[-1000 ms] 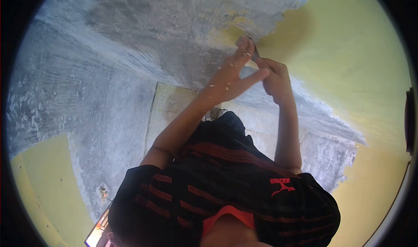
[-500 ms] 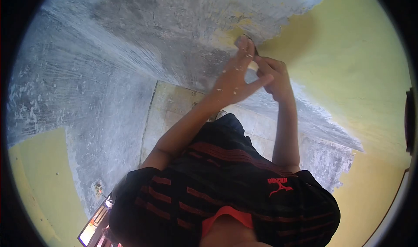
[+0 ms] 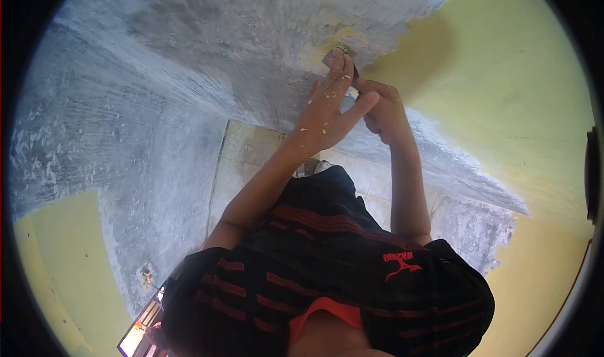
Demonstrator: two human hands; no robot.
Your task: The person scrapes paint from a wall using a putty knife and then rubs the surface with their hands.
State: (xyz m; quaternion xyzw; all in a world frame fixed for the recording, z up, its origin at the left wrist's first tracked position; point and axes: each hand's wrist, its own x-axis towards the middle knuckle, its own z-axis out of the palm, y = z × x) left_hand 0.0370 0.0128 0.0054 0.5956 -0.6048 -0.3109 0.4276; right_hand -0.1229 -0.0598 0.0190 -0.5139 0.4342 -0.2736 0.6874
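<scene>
My right hand (image 3: 385, 113) is closed round the dark handle of a scraper (image 3: 330, 57), whose blade lies against the wall beside a patch of yellow paint. The fingertips of my left hand (image 3: 324, 110) rest on the blade; its fingers are stretched out and its thumb stands apart, close to my right hand. Pale flecks dot the back of my left hand. Around the blade, the wall (image 3: 251, 36) is bare grey with yellow traces, and yellow-green paint (image 3: 503, 99) covers it to the right.
Below my arms is a tiled floor (image 3: 242, 159) with my foot (image 3: 322, 166) on it. A grey side wall (image 3: 170, 162) with a yellow lower part stands at the left. A framed opening (image 3: 135, 338) shows at the bottom left, and a dark object (image 3: 592, 174) at the right edge.
Both hands and the scraper have moved slightly left in view. More of the blade now shows past my left fingertips.
</scene>
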